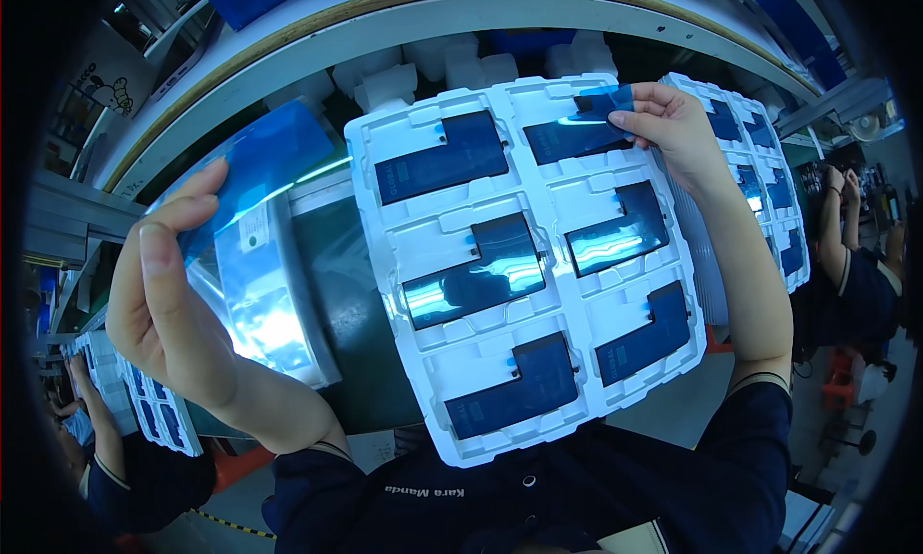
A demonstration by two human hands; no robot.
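Observation:
A white moulded tray (562, 362) lies tilted in front of me, its pockets holding several flat, dark L-shaped pieces that look like battery packs (514, 386). Between the thumb and fingers of my right hand (668, 131) is the edge of a clear blue film piece (604, 102), over the battery pack (567, 142) in the far right pocket. My left hand (173, 275) is at the left, its fingers closed on the edge of a larger blue film sheet (274, 155). That sheet hangs above a clear plastic packet of shiny film (255, 285) with a small label.
Another tray of dark pieces (740, 136) stands at the right, beside a stack of tray edges. White foam blocks (385, 83) sit below the shelf edge (385, 15) at the back. Other people work at the far left (144, 477) and far right (856, 285).

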